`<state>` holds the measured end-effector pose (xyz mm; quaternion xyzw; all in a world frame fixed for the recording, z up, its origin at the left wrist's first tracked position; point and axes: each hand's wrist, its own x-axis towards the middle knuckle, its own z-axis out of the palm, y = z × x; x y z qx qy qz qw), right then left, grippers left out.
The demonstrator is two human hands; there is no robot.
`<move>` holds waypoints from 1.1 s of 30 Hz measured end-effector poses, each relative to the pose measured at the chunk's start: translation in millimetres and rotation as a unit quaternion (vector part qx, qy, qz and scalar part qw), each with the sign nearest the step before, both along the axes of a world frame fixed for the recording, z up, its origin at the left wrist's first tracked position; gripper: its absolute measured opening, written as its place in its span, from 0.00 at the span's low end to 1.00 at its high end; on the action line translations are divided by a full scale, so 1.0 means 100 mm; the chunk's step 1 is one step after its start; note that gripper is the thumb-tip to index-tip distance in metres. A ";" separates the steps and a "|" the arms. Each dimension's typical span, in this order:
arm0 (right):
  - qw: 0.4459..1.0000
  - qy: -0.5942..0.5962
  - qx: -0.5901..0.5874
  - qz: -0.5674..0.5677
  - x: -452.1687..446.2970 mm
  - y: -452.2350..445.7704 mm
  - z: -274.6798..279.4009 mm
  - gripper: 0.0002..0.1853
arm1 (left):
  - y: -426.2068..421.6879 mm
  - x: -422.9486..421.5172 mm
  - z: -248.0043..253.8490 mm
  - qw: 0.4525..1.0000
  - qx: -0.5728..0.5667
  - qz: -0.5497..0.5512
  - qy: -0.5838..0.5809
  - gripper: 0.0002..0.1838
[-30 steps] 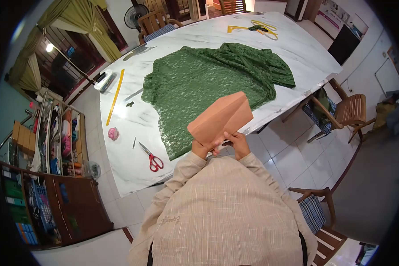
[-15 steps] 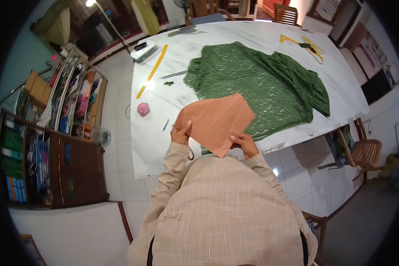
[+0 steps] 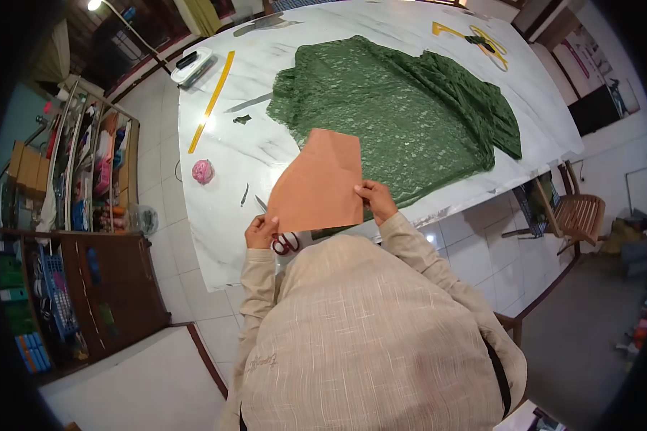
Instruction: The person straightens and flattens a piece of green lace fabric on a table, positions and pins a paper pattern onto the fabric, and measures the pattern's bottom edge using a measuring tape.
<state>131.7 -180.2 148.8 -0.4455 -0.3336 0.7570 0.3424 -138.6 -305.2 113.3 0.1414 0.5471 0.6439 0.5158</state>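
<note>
Between my hands is an orange-brown paper pattern piece (image 3: 318, 183), with one curved side and several straight edges. My left hand (image 3: 261, 231) pinches its lower left corner, and my right hand (image 3: 376, 200) grips its right edge. Behind and partly under the paper, green lace fabric (image 3: 388, 115) lies spread on the table, bunched along its right side. Scissors with dark red handles (image 3: 285, 244) rest beside my left hand, partly covered by the paper.
On the white marbled table (image 3: 226, 215) are a pink round object (image 3: 203, 172), a yellow ruler (image 3: 212, 100), a small dark tool (image 3: 244, 195) and a green scrap (image 3: 242, 119). A white case (image 3: 193, 68) stands at far left; yellow-handled scissors (image 3: 490, 50) lie far right. A wooden chair (image 3: 575, 208) stands to the right.
The paper has been turned so that its lower edge runs nearly level, and it has shifted left with both hands. The red-handled scissors show more now. The camera view has moved too.
</note>
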 end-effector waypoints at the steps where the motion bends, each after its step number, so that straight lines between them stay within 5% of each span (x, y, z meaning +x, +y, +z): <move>1: 1.000 -0.002 -0.002 0.007 0.10 0.07 -0.01 0.06 | 0.06 0.09 -0.14 0.999 -0.023 -0.018 0.012 0.10; 15: 0.995 0.006 -0.076 0.070 1.61 1.15 -0.40 0.06 | 0.87 1.75 -0.35 0.999 -0.045 -0.030 0.009 0.11; 17: 0.991 0.010 -0.086 0.098 1.73 1.22 -0.48 0.06 | 0.87 1.91 -0.38 0.994 -0.063 -0.029 -0.089 0.10; 33: 0.978 0.028 -0.111 0.172 1.77 1.46 -0.74 0.06 | 0.70 2.36 -0.78 0.992 -0.117 0.044 0.035 0.10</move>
